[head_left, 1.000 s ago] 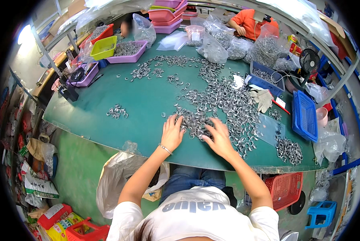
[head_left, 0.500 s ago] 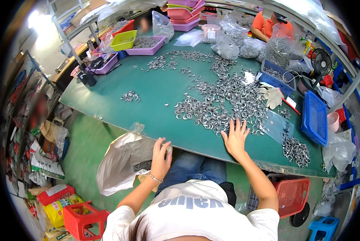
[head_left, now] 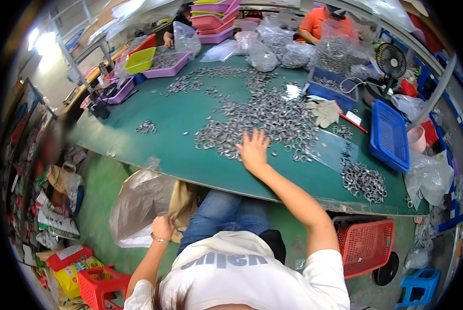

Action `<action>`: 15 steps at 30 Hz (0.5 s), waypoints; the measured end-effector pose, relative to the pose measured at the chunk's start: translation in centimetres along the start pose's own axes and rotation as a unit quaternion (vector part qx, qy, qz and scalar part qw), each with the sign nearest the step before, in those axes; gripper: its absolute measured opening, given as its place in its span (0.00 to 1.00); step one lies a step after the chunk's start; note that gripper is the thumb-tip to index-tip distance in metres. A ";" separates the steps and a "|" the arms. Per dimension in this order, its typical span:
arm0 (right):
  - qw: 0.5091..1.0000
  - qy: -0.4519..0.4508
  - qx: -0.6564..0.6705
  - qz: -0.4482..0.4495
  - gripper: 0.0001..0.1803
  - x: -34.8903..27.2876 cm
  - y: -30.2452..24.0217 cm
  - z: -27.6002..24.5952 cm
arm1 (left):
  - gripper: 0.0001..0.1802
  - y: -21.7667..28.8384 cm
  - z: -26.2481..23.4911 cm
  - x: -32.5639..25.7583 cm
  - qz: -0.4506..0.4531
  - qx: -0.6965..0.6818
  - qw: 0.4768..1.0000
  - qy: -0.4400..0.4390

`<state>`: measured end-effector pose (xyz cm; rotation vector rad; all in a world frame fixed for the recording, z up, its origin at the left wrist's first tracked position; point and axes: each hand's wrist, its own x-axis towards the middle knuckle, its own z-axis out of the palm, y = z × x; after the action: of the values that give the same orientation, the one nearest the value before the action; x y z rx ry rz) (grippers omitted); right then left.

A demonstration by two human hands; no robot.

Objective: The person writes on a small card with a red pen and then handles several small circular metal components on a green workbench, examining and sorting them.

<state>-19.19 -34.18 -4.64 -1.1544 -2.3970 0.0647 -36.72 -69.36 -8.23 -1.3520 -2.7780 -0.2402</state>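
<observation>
- Plastic bag point(head_left: 138, 206), grey, hanging open below the near edge of the worktop point(head_left: 154, 129): your left hand point(head_left: 163, 227) is at its mouth beside a brown paper bag point(head_left: 182, 204). Its grip looks closed, but whether on the bag rim or on rings you cannot tell.
- Risk: if the bag mouth sags, rings swept over the edge fall to the floor point(head_left: 94, 206).
- Metal rings point(head_left: 262, 116), a wide heap mid-worktop: your right hand point(head_left: 253, 150) lies flat on the heap's near fringe, fingers spread, holding nothing.
- Risk: a fast rake scatters rings sideways or past the bag.
- Room: bare green worktop lies left of the heap; the near edge is just behind your right hand.
- Clear plastic sheet point(head_left: 329, 150) and small ring pile point(head_left: 364, 181), right: both near the edge, easily knocked off by your forearm.
- Blue tray point(head_left: 389, 134), far right: crowds that side.
</observation>
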 end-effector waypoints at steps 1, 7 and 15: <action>1.000 0.005 0.002 -0.004 0.29 0.5 -0.3 0.2 | 0.07 -0.4 -0.2 -0.3 -0.018 0.000 1.000 0.002; 0.999 0.017 0.031 -0.027 0.27 2.3 0.8 0.2 | 0.15 2.3 -1.0 1.1 -0.009 -0.094 0.994 0.056; 0.994 0.089 0.063 -0.019 0.30 6.4 4.9 -2.9 | 0.32 15.1 -6.5 7.3 0.144 -0.218 0.953 0.153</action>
<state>-17.78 -26.68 -0.67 -1.0136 -2.2236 0.0952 -29.58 -55.52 0.81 -1.6143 -2.3154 -0.9999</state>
